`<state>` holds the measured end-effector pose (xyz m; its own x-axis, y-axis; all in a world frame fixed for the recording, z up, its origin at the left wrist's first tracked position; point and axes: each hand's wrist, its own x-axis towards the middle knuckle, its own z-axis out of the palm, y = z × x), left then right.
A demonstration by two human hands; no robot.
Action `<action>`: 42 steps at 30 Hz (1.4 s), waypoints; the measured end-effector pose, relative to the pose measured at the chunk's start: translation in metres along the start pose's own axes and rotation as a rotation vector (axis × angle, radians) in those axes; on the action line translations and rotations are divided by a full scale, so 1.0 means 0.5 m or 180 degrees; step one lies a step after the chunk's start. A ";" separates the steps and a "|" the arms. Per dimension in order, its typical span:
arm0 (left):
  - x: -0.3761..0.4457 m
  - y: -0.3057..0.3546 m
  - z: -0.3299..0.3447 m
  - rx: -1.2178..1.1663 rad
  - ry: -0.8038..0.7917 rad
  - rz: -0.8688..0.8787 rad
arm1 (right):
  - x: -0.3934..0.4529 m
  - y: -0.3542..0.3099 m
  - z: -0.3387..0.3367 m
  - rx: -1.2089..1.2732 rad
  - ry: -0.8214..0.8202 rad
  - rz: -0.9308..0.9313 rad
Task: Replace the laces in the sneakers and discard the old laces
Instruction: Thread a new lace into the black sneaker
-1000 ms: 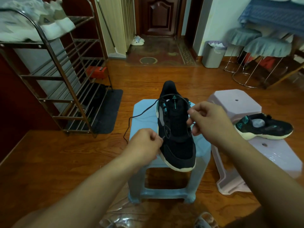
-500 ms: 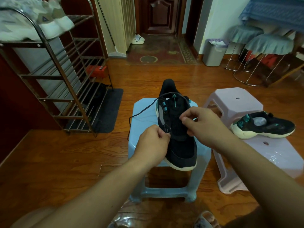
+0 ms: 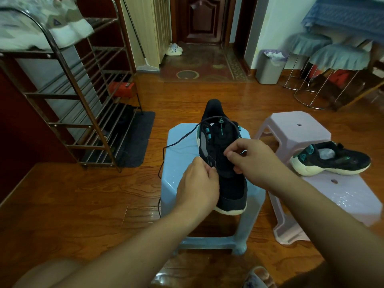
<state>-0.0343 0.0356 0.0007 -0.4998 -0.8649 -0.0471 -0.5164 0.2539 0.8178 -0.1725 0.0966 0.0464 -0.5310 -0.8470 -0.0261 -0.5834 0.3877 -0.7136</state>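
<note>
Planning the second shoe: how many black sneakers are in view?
2: one black sneaker on the blue stool under both hands, the other on the lilac stool to the right.

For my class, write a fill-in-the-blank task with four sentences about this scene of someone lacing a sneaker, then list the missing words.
1. The black sneaker being laced stands on a ______ stool.
2. The other sneaker lies on a ______ stool.
3. The loose black lace trails off the stool's ______ side.
4. The left hand and right hand both work on the ______.

Missing words: blue; pink; left; sneaker
</note>
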 end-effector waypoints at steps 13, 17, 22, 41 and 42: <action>0.032 -0.002 0.004 -0.0449 0.0118 -0.0105 | 0.003 0.006 0.004 0.0093 -0.0068 0.0032; 0.044 0.004 -0.008 -0.0025 -0.0038 0.0120 | 0.001 0.000 0.003 0.0076 -0.0085 -0.0006; 0.058 0.024 -0.012 0.0565 -0.0022 0.0487 | -0.001 -0.012 -0.002 0.0046 -0.0205 0.0068; 0.087 0.062 -0.087 -0.2224 0.0179 0.0304 | 0.024 0.045 -0.071 0.0558 0.0035 0.1308; 0.086 0.062 -0.086 -0.2229 0.0178 0.0290 | 0.022 0.035 -0.068 0.0448 0.0252 0.1133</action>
<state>-0.0421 -0.0125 0.0488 -0.4735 -0.8792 0.0532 0.1038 0.0043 0.9946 -0.2094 0.1065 0.0574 -0.7339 -0.6357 -0.2393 -0.2670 0.5939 -0.7589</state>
